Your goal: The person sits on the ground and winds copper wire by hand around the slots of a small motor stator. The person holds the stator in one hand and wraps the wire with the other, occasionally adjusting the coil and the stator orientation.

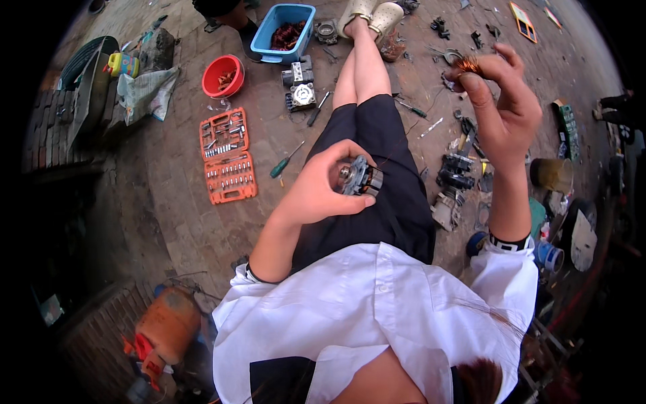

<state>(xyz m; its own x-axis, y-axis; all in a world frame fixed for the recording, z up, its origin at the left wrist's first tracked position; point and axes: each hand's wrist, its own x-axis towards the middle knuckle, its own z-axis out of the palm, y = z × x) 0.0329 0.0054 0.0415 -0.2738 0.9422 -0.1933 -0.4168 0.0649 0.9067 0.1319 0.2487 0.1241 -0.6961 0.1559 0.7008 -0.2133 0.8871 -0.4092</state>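
My left hand is wrapped round a small electric motor part, a grey metal piece with a round shaft end and a dark ribbed body, held above my lap. Raised at the far right, my right hand pinches a loose bundle of copper wire between thumb and fingers. A thin strand of wire seems to run from the motor part toward the right hand, though its full path is hard to follow.
Around my legs lie an orange socket set case, a green screwdriver, a red bowl with copper-coloured pieces, a blue tub and motor parts. A rusty orange tank stands at the near left. Another person's leg shows far off.
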